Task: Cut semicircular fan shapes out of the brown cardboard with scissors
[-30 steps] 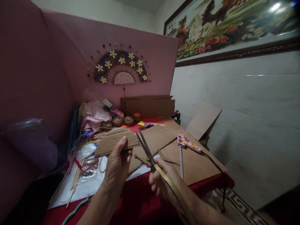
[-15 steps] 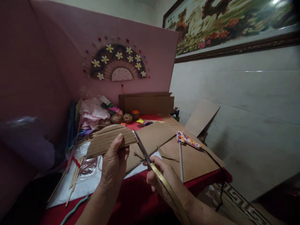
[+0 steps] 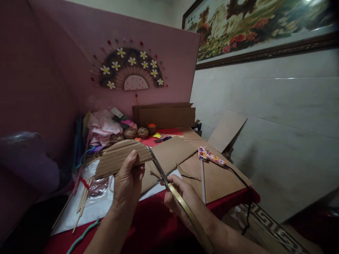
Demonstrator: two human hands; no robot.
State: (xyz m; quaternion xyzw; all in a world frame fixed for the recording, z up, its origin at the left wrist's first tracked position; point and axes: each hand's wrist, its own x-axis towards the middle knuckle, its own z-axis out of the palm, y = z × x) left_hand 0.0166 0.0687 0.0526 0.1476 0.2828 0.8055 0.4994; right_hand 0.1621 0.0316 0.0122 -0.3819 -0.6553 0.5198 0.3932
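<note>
Between the thumb and fingers of my left hand point(image 3: 129, 183) is a half-round piece of corrugated cardboard point(image 3: 113, 158), held up over the table with its curved edge upward. My right hand point(image 3: 182, 197) grips the brass-coloured handles of a pair of scissors point(image 3: 160, 167). Their dark blades point up and away, with the tips at the right end of the cardboard's edge. Whether the blades touch the cardboard I cannot tell. Behind the blades lies a larger cardboard sheet point(image 3: 174, 150) on the table.
A flower-patterned glue gun point(image 3: 210, 156) with a black cord lies on cardboard at right. Wooden sticks point(image 3: 84, 201) and a clear plastic packet point(image 3: 99, 188) are at left. Twine balls point(image 3: 143, 132) and pink cloth point(image 3: 102, 125) sit at the back. A decorated fan point(image 3: 132, 67) hangs on the pink panel.
The whole view has shifted slightly, so everything appears a little further left. Both hands keep their holds on the cardboard and the scissors, in nearly the same pose.
</note>
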